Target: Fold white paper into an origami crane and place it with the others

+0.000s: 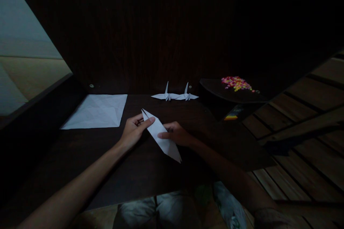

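A long, narrow piece of folded white paper [163, 139] slants between my two hands, above the dark desk. My left hand [134, 127] pinches it near its upper left tip, thumb on the front face and fingers behind. At its right edge, my right hand [176, 134] grips the middle, with the thumb laid across the front. The paper has pointed ends, and its layers part slightly at both tips. Beyond my hands stand two folded white paper cranes [175, 96] side by side, their thin points upright. To the left lies a creased white paper sheet [96, 111].
A dark wooden desk [113, 171] lies under my hands, with a tall back panel [150, 35] behind it. On a small raised shelf [212, 87] at the right is a pile of tiny colourful pieces [238, 83]. A low side wall [34, 96] borders the left.
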The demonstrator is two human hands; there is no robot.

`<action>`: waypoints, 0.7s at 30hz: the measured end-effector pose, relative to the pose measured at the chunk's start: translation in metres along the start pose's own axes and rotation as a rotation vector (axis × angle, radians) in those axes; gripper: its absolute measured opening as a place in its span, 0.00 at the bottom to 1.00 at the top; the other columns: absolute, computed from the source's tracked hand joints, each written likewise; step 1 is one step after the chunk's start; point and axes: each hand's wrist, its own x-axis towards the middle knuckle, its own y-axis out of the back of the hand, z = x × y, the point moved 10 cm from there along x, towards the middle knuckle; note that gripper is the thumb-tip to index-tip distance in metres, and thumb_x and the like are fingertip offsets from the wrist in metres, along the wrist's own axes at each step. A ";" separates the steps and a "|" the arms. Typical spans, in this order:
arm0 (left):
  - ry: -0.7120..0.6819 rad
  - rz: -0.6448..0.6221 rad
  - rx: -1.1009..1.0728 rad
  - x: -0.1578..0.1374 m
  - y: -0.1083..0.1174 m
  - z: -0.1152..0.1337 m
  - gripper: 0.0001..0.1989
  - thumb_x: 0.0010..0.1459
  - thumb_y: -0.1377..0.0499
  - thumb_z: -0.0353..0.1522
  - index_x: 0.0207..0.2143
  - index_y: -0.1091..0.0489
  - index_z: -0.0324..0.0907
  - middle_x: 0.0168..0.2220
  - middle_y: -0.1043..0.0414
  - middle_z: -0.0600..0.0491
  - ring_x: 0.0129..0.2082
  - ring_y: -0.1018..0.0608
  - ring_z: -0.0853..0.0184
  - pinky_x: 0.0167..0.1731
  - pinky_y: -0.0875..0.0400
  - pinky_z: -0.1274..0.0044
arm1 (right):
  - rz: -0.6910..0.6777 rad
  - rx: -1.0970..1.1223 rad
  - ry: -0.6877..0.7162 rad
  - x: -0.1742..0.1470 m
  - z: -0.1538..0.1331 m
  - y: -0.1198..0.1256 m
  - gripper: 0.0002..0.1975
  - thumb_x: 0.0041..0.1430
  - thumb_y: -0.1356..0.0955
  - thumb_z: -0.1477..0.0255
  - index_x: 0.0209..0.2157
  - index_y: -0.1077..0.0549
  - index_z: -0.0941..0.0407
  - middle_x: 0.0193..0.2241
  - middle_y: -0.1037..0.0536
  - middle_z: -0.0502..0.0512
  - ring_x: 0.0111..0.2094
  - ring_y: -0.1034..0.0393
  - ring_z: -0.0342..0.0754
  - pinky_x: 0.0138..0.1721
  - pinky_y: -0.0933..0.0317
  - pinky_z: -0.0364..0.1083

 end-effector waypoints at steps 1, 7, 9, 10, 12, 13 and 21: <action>-0.007 -0.003 0.005 0.000 -0.001 0.001 0.13 0.46 0.33 0.39 0.29 0.25 0.38 0.28 0.24 0.53 0.28 0.25 0.67 0.30 0.32 0.79 | -0.010 0.000 -0.007 0.000 0.001 -0.001 0.15 0.46 0.28 0.63 0.31 0.23 0.62 0.26 0.24 0.49 0.27 0.32 0.44 0.29 0.41 0.41; -0.020 -0.045 0.039 -0.004 -0.008 0.004 0.12 0.46 0.33 0.38 0.27 0.25 0.38 0.27 0.24 0.53 0.28 0.25 0.67 0.29 0.32 0.79 | -0.013 -0.050 -0.016 -0.002 -0.001 -0.006 0.16 0.42 0.26 0.61 0.27 0.25 0.61 0.25 0.25 0.49 0.26 0.33 0.44 0.27 0.41 0.41; -0.022 -0.046 0.044 -0.004 -0.008 0.003 0.12 0.46 0.33 0.39 0.28 0.25 0.38 0.28 0.24 0.53 0.28 0.25 0.66 0.29 0.32 0.78 | 0.003 -0.073 -0.004 -0.002 -0.002 -0.005 0.17 0.41 0.26 0.61 0.26 0.25 0.61 0.24 0.25 0.48 0.26 0.33 0.44 0.27 0.41 0.41; -0.023 -0.039 0.047 -0.003 -0.007 0.003 0.12 0.47 0.34 0.39 0.28 0.25 0.38 0.28 0.24 0.53 0.28 0.25 0.66 0.30 0.33 0.78 | 0.006 -0.080 0.003 -0.003 -0.003 -0.005 0.17 0.41 0.26 0.60 0.25 0.25 0.61 0.23 0.26 0.48 0.26 0.33 0.44 0.27 0.42 0.41; -0.023 -0.014 0.061 -0.002 -0.003 0.001 0.13 0.48 0.35 0.40 0.26 0.25 0.38 0.27 0.25 0.53 0.27 0.26 0.67 0.30 0.34 0.78 | 0.004 -0.087 0.010 -0.003 -0.002 -0.005 0.17 0.42 0.26 0.59 0.25 0.25 0.61 0.22 0.26 0.48 0.25 0.34 0.44 0.26 0.42 0.41; -0.025 -0.001 0.073 -0.002 -0.001 0.001 0.14 0.49 0.35 0.41 0.25 0.25 0.38 0.25 0.26 0.54 0.27 0.27 0.67 0.29 0.34 0.78 | 0.000 -0.090 0.010 -0.003 -0.002 -0.005 0.18 0.41 0.26 0.59 0.24 0.25 0.61 0.22 0.26 0.48 0.25 0.34 0.44 0.26 0.42 0.41; -0.066 0.073 0.107 -0.002 0.006 0.002 0.14 0.50 0.36 0.40 0.22 0.28 0.38 0.22 0.30 0.56 0.24 0.31 0.70 0.26 0.38 0.80 | -0.012 -0.143 -0.005 -0.001 -0.001 -0.006 0.19 0.42 0.26 0.58 0.24 0.24 0.62 0.20 0.28 0.48 0.22 0.37 0.41 0.24 0.45 0.39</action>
